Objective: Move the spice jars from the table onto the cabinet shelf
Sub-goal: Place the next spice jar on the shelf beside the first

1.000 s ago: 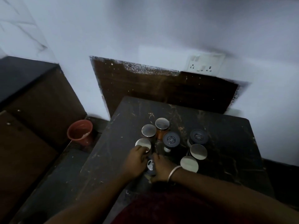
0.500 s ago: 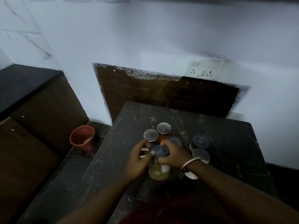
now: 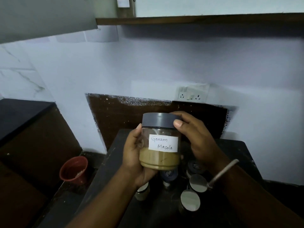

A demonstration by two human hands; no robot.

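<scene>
Dim kitchen; shelf (image 3: pixel 197 19) overhead, table (image 3: pixel 243 155) below. I hold the jar (image 3: pixel 160 142) between them: left hand (image 3: pixel 134 160) gripping its body, right hand (image 3: pixel 195 139) its lid. Keep it upright; clear the shelf edge before setting down.

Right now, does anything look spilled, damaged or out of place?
Nothing spilled. The Garam Masala jar is held upright in both hands, lid on. The one oddity: the dark wall panel behind the table has a ragged, chipped top edge with speckled residue.
</scene>
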